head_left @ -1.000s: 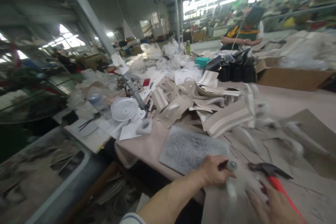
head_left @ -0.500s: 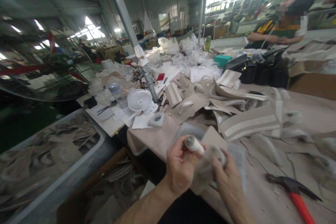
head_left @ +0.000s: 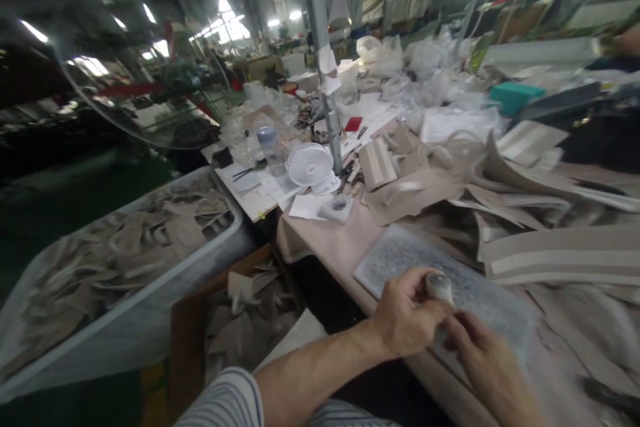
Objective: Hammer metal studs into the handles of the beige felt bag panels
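In my left hand (head_left: 407, 317) a short white cylinder (head_left: 440, 288) points upward, its round grey end showing above the curled fingers. My right hand (head_left: 483, 353) meets it from the right, fingers bent in and close against the left thumb. Motion blurs those fingertips, and whatever they pinch is hidden. Just behind both hands a grey speckled slab (head_left: 400, 257) lies on the covered table. The dark head of a hammer (head_left: 607, 395) shows at the lower right edge.
Beige cut pieces with pale strips (head_left: 560, 253) are heaped on the right. A small white fan (head_left: 310, 165) stands by a metal post (head_left: 327, 107). To the left are a large tub (head_left: 240, 220) of beige scraps and a cardboard box (head_left: 185, 330) with more.
My view has swung left and both hands now appear further right, closer together. The beige piece seen between them before no longer shows there. A pale piece now stands out at the cardboard box.
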A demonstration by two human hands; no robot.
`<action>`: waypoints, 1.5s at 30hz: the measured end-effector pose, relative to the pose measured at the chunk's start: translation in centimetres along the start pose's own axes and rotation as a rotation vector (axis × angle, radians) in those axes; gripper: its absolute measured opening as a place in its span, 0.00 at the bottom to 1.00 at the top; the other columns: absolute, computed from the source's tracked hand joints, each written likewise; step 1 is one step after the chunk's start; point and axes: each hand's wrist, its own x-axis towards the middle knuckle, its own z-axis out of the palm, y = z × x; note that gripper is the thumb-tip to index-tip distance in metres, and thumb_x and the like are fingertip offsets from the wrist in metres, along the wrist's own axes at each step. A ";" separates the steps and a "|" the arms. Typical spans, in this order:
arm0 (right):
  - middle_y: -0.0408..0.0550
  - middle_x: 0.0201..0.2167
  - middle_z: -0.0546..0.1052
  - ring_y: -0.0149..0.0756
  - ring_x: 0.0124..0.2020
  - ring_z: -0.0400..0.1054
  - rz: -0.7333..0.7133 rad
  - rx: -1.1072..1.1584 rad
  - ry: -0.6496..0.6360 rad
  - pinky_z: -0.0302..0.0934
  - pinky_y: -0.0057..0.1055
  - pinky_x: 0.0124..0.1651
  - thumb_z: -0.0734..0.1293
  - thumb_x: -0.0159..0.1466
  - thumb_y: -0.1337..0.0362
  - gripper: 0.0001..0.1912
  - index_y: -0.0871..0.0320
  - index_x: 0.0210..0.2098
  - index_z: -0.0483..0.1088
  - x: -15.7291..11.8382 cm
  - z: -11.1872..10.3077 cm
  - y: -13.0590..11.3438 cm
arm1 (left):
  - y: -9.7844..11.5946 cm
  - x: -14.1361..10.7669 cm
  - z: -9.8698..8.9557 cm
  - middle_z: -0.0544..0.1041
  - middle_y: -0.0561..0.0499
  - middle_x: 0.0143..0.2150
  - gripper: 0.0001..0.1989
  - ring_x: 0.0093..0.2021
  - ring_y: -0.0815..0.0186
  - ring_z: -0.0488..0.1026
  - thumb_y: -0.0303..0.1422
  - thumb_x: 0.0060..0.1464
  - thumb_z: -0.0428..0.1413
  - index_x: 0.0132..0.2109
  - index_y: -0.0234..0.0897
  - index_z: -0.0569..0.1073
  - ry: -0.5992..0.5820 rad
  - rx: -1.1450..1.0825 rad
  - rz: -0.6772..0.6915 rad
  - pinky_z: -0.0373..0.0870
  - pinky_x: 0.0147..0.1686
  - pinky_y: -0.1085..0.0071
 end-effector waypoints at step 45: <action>0.50 0.51 0.78 0.41 0.56 0.69 -0.292 -0.009 0.110 0.48 0.59 0.67 0.54 0.68 0.65 0.17 0.51 0.38 0.75 -7.3 -2.1 10.4 | -10.7 8.3 -2.5 0.83 0.44 0.39 0.16 0.40 0.59 0.81 0.38 0.51 0.60 0.44 0.34 0.73 -0.096 0.208 -0.043 0.77 0.44 0.66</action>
